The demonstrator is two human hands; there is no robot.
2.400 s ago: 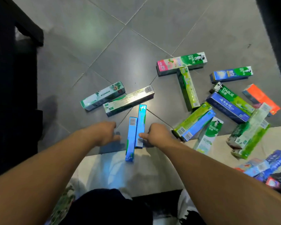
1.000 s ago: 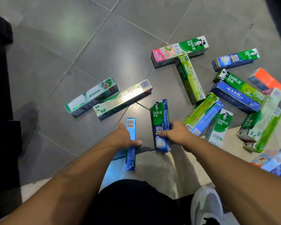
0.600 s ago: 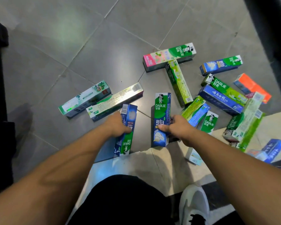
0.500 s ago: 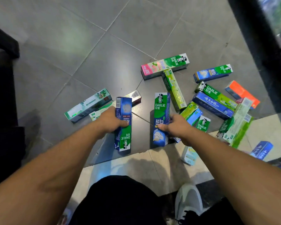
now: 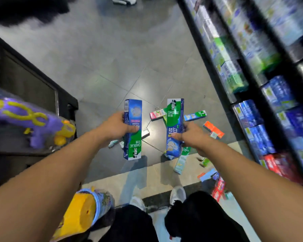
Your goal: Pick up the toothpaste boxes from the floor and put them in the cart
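Item one: my left hand [image 5: 116,128], fingers wrapped round the middle of a blue and green toothpaste box [image 5: 133,129], which it holds upright and clear of the floor, the printing on its green end upside down to me. Item two: my right hand [image 5: 191,137], gripping a second toothpaste box [image 5: 175,127] about its middle, thumb across the front; this box also stands upright in the air, green end up, blue end down, level with the first and apart from it. Item three: the grey tiled floor [image 5: 101,55] below both hands, with a paler strip of tile nearer my feet. Item four: boxes lying loose on that floor beyond and under my right hand, among them a pink and green box [image 5: 157,114], a blue and green box [image 5: 195,115], an orange box [image 5: 213,129] and a pale green box [image 5: 180,162]; further ones lie near my right shoe, too blurred to sort. Item five: shelves [image 5: 262,70] along my right, stocked with blue, green and red cartons, smeared by motion. Item six: a black-framed unit on my left, on which rests a purple and yellow toy water gun [image 5: 27,120]. Item seven: a yellow package [image 5: 80,215] close under my left forearm. Item eight: my white shoes [image 5: 177,194] and dark trousers at the lower edge.
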